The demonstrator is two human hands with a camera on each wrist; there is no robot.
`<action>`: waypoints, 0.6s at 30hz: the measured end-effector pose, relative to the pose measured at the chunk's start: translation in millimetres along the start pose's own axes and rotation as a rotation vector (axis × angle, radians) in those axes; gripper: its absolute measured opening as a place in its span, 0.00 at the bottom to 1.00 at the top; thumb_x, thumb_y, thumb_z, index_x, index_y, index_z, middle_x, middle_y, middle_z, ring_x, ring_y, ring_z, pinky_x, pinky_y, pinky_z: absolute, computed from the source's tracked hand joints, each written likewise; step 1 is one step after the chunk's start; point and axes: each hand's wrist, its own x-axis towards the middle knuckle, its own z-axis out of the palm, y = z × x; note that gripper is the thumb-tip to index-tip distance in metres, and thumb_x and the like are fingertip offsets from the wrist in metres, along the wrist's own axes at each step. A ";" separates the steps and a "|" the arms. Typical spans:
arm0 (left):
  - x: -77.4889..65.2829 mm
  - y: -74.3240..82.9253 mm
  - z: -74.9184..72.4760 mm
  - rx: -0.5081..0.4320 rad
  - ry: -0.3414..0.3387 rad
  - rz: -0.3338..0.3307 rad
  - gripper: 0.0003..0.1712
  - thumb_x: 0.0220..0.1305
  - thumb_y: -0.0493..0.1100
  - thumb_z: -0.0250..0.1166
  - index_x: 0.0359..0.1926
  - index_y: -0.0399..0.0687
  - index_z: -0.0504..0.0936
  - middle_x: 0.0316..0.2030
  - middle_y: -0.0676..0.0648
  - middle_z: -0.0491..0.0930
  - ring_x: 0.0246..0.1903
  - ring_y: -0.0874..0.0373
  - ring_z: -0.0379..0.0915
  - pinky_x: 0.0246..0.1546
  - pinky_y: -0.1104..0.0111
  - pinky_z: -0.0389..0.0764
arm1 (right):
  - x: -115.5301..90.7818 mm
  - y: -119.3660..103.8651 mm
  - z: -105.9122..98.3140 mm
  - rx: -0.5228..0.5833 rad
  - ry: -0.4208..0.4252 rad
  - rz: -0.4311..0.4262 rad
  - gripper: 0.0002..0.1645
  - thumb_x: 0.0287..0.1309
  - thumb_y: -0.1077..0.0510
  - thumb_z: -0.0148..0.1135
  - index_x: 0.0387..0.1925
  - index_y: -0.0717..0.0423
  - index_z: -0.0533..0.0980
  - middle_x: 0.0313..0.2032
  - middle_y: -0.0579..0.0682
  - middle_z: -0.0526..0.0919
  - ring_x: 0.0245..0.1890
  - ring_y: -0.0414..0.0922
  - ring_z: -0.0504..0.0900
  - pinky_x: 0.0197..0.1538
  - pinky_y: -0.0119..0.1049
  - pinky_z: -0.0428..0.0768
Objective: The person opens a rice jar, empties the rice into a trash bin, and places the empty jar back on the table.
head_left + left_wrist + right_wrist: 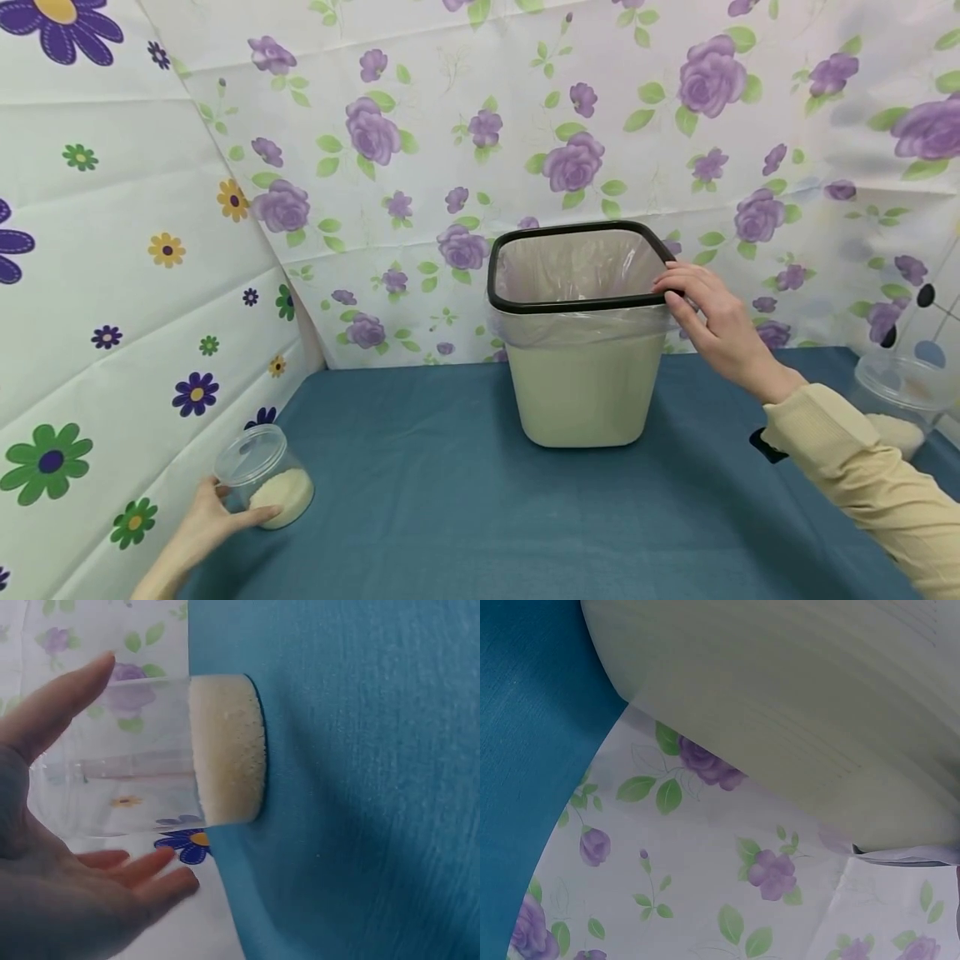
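A clear plastic jar (258, 475) with pale grains in its bottom stands upright on the blue tablecloth at the left. My left hand (206, 521) is spread around it, thumb on the near side. In the left wrist view, the fingers (161, 881) lie apart from the jar (135, 750), and a gap shows at the thumb tip too. A cream trash bin (588, 383) with a black rim and a clear liner (577, 275) stands near the back. At its right corner, my right hand (708, 321) grips the rim. That hand's fingers are out of the right wrist view.
Another clear jar with pale contents (896, 400) stands at the far right, partly behind my sleeve. A small black object (768, 446) shows beside the right cuff. Flowered sheets (420, 308) hang behind and to the left of the blue cloth (405, 500).
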 end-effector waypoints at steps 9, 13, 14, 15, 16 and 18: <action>7.5 -4.1 3.5 -0.091 0.018 0.112 0.57 0.54 0.45 0.67 0.64 0.27 0.33 0.60 0.21 0.43 0.60 0.29 0.38 0.54 0.41 0.48 | 0.6 -0.9 0.7 0.006 0.000 -0.003 0.11 0.66 0.60 0.48 0.44 0.60 0.74 0.48 0.55 0.72 0.58 0.55 0.62 0.60 0.43 0.56; 10.3 -4.4 7.3 -0.096 0.073 0.159 0.52 0.55 0.46 0.66 0.64 0.27 0.40 0.58 0.23 0.51 0.59 0.32 0.46 0.52 0.43 0.53 | -1.3 0.7 2.0 0.005 0.018 0.000 0.13 0.66 0.57 0.47 0.43 0.61 0.74 0.48 0.57 0.72 0.57 0.55 0.62 0.59 0.42 0.57; 11.0 -4.8 7.8 -0.096 0.086 0.178 0.51 0.55 0.46 0.66 0.64 0.27 0.41 0.58 0.24 0.53 0.58 0.33 0.48 0.52 0.43 0.55 | -2.0 1.1 3.0 0.002 0.026 0.001 0.13 0.66 0.58 0.47 0.42 0.62 0.74 0.48 0.58 0.72 0.57 0.55 0.63 0.58 0.41 0.58; 11.3 -4.6 7.8 -0.076 0.094 0.167 0.51 0.55 0.47 0.66 0.64 0.26 0.42 0.57 0.24 0.54 0.57 0.32 0.50 0.51 0.43 0.56 | -2.5 1.2 3.8 -0.001 0.033 0.005 0.13 0.66 0.58 0.48 0.42 0.62 0.74 0.48 0.58 0.72 0.57 0.56 0.63 0.58 0.40 0.59; 11.3 -4.2 7.7 -0.048 0.102 0.143 0.52 0.55 0.50 0.66 0.64 0.26 0.42 0.57 0.24 0.54 0.56 0.32 0.51 0.51 0.43 0.57 | -3.1 1.0 4.7 -0.002 0.042 0.009 0.12 0.66 0.59 0.48 0.42 0.62 0.74 0.48 0.59 0.72 0.57 0.56 0.63 0.57 0.38 0.60; 12.5 -2.4 7.6 -0.014 0.100 0.101 0.55 0.54 0.53 0.66 0.64 0.26 0.42 0.57 0.24 0.53 0.56 0.32 0.51 0.51 0.44 0.58 | -3.5 0.6 6.2 -0.003 0.058 0.015 0.10 0.65 0.61 0.49 0.42 0.62 0.74 0.48 0.59 0.72 0.57 0.56 0.62 0.56 0.37 0.61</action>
